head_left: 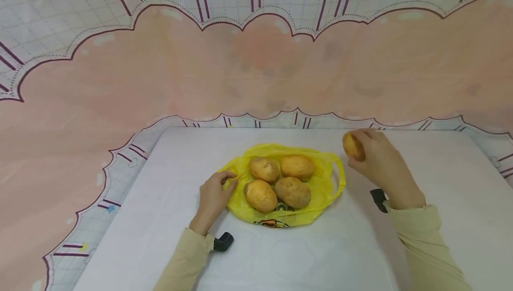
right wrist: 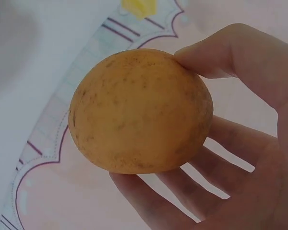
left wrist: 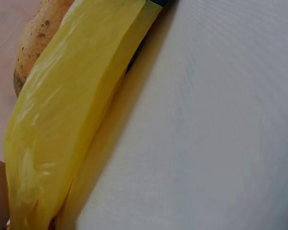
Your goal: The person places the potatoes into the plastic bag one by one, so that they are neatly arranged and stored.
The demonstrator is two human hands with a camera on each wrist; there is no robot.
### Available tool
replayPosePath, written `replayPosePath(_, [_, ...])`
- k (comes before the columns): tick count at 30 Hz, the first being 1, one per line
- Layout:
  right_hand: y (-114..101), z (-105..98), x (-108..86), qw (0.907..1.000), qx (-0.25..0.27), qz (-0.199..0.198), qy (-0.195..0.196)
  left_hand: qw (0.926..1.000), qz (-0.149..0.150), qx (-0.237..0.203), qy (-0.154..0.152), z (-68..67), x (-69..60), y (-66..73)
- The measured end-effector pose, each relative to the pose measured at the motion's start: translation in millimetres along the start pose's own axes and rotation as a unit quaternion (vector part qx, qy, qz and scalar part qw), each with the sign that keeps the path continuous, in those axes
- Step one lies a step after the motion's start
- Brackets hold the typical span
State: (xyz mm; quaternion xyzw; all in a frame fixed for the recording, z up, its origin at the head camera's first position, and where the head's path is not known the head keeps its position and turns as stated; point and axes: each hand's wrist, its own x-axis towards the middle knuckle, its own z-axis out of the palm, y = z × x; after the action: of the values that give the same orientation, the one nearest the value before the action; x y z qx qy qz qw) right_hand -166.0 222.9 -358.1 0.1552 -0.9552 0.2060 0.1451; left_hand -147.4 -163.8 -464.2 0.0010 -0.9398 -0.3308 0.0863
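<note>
My right hand [head_left: 378, 159] holds a potato [head_left: 354, 146] above the table, to the right of a yellow plastic bag [head_left: 326, 193]. In the right wrist view the thumb presses one side of that potato [right wrist: 139, 112] and the fingertips support the other. Several potatoes [head_left: 295, 192] lie grouped on the spread bag. At the bag's left edge, my left hand [head_left: 212, 197] pinches the plastic between thumb and fingers. The left wrist view shows the bag's gathered side [left wrist: 72, 110], part of one potato [left wrist: 38, 48] behind it and a bit of a finger at the left edge.
A white table [head_left: 312, 255] lies under the bag. The bag's handle loop [head_left: 340, 177] sticks out on its right. A patterned cloth backdrop [head_left: 256, 72] hangs behind and around the table. Each wrist carries a small black camera [head_left: 223, 241].
</note>
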Motion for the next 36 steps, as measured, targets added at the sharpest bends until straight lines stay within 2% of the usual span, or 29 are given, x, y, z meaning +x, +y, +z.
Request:
replayPosePath(8, [-13,3,3.2,0.9995,0.011,-0.028,0.008,1.0000,-0.001,-0.001,-0.001,-0.4,0.4,0.8])
replayPosePath(17, [-29,5,6.8,0.9984,0.007,-0.045,-0.035,1.0000,-0.006,0.000,-0.002,-1.1,-0.4,1.8])
replayPosePath(29, [-40,9,8.7,0.9967,0.007,-0.060,-0.054,1.0000,-0.007,-0.001,0.003,0.4,-1.3,1.2])
replayPosePath(36, [-45,13,9.6,0.9948,0.006,-0.085,-0.055,1.0000,0.000,0.004,0.009,-0.5,-2.0,1.6])
